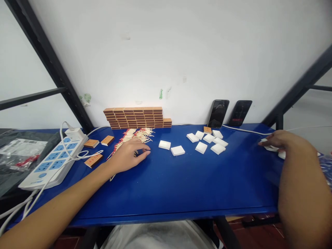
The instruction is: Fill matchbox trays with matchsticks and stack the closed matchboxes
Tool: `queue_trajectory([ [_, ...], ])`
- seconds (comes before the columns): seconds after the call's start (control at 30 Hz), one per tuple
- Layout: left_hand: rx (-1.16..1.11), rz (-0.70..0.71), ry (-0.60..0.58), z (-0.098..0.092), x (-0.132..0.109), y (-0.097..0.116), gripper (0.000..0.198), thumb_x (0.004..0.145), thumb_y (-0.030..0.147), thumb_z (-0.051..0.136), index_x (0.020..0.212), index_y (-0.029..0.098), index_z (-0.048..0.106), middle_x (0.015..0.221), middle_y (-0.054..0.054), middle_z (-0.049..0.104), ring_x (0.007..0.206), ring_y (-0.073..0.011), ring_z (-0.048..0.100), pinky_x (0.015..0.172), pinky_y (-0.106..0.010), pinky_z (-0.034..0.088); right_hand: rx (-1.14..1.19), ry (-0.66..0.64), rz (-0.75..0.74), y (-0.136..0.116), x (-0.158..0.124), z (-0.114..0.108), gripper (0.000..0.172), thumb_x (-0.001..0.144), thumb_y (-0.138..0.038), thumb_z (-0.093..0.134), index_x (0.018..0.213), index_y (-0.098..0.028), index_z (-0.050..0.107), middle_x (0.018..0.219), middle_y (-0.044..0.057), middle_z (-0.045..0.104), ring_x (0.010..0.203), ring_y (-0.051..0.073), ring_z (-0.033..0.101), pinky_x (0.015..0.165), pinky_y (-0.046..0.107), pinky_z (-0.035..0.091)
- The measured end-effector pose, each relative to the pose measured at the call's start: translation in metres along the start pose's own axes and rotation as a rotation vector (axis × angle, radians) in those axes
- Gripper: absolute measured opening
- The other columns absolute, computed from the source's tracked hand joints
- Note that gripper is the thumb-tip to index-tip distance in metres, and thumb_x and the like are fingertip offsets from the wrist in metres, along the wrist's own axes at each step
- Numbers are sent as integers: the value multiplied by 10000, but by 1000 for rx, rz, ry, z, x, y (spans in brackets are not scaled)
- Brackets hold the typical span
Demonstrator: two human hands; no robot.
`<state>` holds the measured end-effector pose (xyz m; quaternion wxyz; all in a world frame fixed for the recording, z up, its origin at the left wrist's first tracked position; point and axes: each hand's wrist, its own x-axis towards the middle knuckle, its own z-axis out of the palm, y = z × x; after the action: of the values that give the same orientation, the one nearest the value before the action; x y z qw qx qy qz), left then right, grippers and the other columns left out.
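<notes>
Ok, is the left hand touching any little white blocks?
No, the left hand is at the matches, apart from the white blocks.

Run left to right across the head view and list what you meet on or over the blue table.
Power strip → left hand → pair of white pieces → cluster of white pieces → right-most phone → right hand.
</notes>
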<state>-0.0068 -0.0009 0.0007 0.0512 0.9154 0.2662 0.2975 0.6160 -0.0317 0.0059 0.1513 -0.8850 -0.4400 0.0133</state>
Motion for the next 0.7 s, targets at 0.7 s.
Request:
queue_trajectory([
  [0.7,10,1,14,0,1,-1,170,989,303,632,1009,226,782,930,-48,788,887,-215,702,830,-374,551,183,-43,-410,-113,-65,-6,342,844,-507,664,933,-191,760,822,119,710,785,252,601,743,397,424],
])
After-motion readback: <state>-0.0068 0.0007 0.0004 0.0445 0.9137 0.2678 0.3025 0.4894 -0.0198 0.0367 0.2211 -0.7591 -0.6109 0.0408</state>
